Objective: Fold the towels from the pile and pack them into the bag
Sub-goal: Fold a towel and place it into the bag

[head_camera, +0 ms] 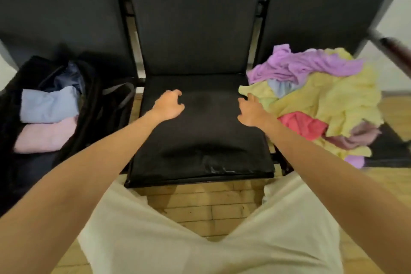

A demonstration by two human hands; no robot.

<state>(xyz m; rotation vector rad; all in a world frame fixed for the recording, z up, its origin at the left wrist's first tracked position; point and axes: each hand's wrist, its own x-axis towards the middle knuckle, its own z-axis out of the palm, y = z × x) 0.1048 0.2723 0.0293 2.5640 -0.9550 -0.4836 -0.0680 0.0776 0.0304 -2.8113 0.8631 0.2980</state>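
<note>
- Row of black padded seats (pixel 200 131); middle cushion dented, nothing lying on it
- Left seat: open black bag (pixel 93 104) rests on it
- Right seat: loose towel pile (pixel 333 100) heaped on it, spilling over the front edge
- Wood-plank floor (pixel 213 209) beneath

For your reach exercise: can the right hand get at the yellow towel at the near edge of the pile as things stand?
Probably yes. The right hand hovers open beside the yellow towel, with nothing between them.

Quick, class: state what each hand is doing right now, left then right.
Left hand: open, fingers loosely curled, holding nothing.
Right hand: open, reaching toward the crumpled yellow towel, no grip yet.
</note>
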